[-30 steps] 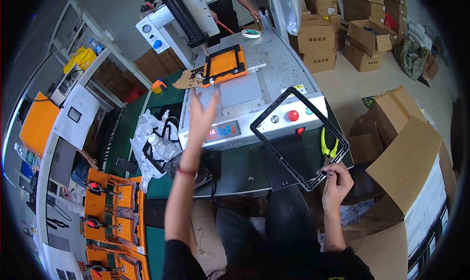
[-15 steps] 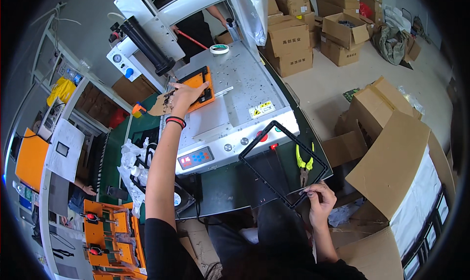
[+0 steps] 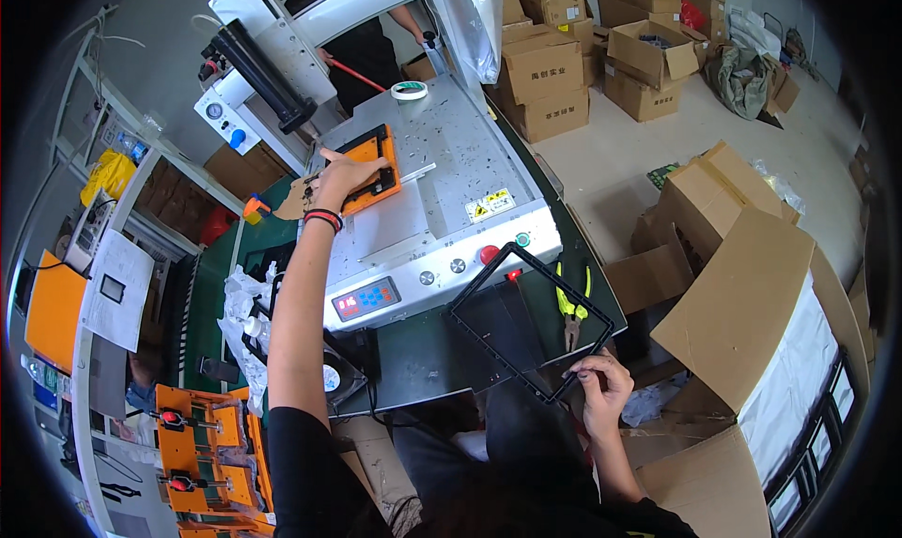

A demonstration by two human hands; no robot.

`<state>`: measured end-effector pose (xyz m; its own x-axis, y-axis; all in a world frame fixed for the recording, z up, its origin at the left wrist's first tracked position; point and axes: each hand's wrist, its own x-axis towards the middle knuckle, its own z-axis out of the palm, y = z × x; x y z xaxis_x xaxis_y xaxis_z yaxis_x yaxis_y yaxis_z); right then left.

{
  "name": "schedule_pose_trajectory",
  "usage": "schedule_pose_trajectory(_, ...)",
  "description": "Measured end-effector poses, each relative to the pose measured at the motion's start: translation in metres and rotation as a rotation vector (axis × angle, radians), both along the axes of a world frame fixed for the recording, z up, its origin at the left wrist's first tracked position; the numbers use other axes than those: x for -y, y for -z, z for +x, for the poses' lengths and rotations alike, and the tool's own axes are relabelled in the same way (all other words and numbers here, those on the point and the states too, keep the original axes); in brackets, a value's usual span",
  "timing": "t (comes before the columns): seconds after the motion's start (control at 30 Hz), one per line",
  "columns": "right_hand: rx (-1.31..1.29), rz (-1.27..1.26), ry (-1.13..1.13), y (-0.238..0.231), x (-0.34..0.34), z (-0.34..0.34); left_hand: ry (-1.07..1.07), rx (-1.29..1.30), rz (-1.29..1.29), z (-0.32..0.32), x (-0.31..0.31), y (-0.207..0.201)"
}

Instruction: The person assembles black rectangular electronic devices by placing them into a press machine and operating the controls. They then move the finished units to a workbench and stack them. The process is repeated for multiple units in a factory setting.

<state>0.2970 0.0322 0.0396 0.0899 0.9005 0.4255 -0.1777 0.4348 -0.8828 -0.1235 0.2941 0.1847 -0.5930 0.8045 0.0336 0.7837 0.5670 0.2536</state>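
On the metal bed of the machine lies an orange fixture (image 3: 383, 192) with black parts on it. My left hand (image 3: 348, 176) reaches across its left side, the thumb over the top and the other fingers partly hidden at the far-left edge. Down at the right, my right hand (image 3: 604, 388) pinches the near corner of a thin black rectangular frame (image 3: 489, 345). The frame is tilted in the air above the front edge of the green table, and its middle is open. Beneath it are a flat black panel (image 3: 498, 322) and yellow-green pliers (image 3: 571, 312).
The machine's black cylinder (image 3: 258, 77) hangs just beyond my left hand. A roll of tape (image 3: 409, 91) lies on the bed (image 3: 442, 153). An open cardboard box (image 3: 733, 322) stands on my right, orange clamping fixtures (image 3: 202, 444) at lower left. Another person (image 3: 362, 59) stands behind the machine.
The whole view has shifted slightly, moving most things a little to the left. My left hand stays on the orange fixture, and my right hand still holds the black frame.
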Motion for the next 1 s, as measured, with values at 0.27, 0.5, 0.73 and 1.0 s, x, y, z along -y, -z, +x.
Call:
schedule_pose_trajectory(0.27, 0.076, 0.197, 0.172, -0.053, -0.023, -0.019, 0.221, 1.146, 0.148, 0.018, 0.129, -0.115)
schedule_pose_trajectory(0.5, 0.040, 0.194, -0.235, -0.115, -0.111, -0.181, 0.480, 1.074, 1.616, 0.092, 0.390, -0.022)
schedule_pose_trajectory(0.73, 0.232, 0.185, -0.283, -0.096, -0.139, -0.253, -0.131, 0.660, 1.276, 0.096, 0.498, 0.052)
schedule_pose_trajectory(1.0, 0.434, 0.105, -0.271, -0.113, -0.133, -0.281, 0.006, 0.824, 1.292, 0.068, 0.510, 0.075)
